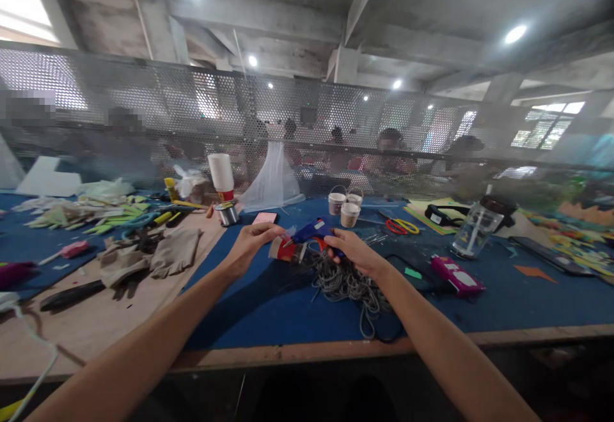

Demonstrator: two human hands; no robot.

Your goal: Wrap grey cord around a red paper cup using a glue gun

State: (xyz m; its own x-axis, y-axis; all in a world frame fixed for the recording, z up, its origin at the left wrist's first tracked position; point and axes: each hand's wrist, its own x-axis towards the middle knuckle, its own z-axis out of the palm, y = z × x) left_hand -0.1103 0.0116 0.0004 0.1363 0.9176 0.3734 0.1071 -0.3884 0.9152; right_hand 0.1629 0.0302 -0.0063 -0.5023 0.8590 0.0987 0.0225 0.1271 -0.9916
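My right hand (pixel 352 249) is wrapped round the grip of a blue hot glue gun (pixel 309 230), whose nozzle points left. My left hand (pixel 254 243) is closed in a pinch just beyond the nozzle; what its fingertips hold is too small to make out. Right below the nozzle and beside the left fingertips is a red piece with a brown edge (pixel 282 250), perhaps a cup. Under my right hand a tangled heap of grey cord (pixel 340 281) lies on the blue table mat (pixel 249 320).
Three small handled cups (pixel 349 215) stand behind the gun. Red and yellow scissors (pixel 401 226), a purple box (pixel 458 276) and a clear bottle (pixel 477 227) are at the right. Gloves (pixel 175 252), a wire spool (pixel 227 213) and stacked paper cups (pixel 221 172) are at the left. A perforated screen (pixel 307 115) rises behind.
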